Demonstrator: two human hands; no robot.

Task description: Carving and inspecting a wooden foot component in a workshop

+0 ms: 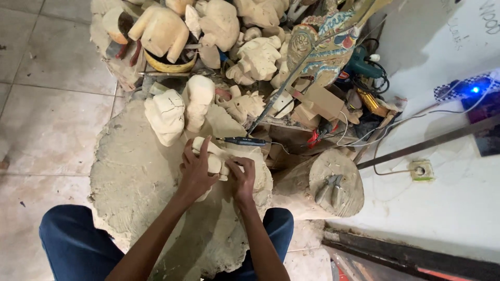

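Gripping pale wood carving (214, 158) on stump bench (130, 187): left hand (195, 171) wrapped over it, right hand (242, 179) clamped beside. I'd keep both grips firm, carving pressed down.

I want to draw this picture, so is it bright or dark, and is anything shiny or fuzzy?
In the head view the light is soft and even, with faint shadows under the left hand and right hand on the pale wood carving. A small blue light glows brightly at the right edge. The middle looks sharp; the edges bend outward from the wide lens.
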